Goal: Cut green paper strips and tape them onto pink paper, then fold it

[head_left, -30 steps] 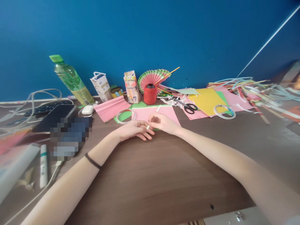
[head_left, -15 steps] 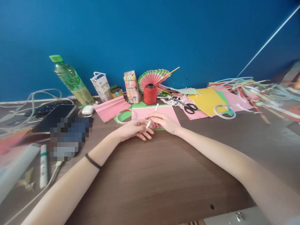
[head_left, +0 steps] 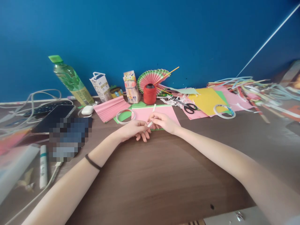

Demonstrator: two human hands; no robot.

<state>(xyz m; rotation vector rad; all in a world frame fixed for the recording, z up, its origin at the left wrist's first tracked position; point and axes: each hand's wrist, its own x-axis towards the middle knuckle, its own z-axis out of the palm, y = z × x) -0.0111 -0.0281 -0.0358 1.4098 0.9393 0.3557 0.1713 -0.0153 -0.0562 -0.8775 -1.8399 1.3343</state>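
Note:
A narrow white strip (head_left: 154, 108), possibly paper or tape, slants between my two hands. My right hand (head_left: 163, 121) grips it around the middle with thumb and bent fingers, and its upper end sticks out above them. Thumb and fingers of my left hand (head_left: 134, 129) close at the strip's lower end; the exact contact is partly hidden. Beneath and behind the hands lies pink paper (head_left: 142, 112) over a green sheet (head_left: 124, 117). A roll of tape (head_left: 116, 116) rests just behind my left hand.
Behind stand a red thread spool (head_left: 150, 95), a folded paper fan (head_left: 148, 78), a decorated carton (head_left: 131, 89) and a green bottle (head_left: 70, 79). Black scissors (head_left: 190, 108), a yellow sheet (head_left: 205, 100) and another tape roll (head_left: 224, 117) lie right. A marker (head_left: 43, 167) lies left.
My right hand's fingers have bent more around the strip. The left fingers, spread before, have curled in, and the strip has shifted slightly up and right.

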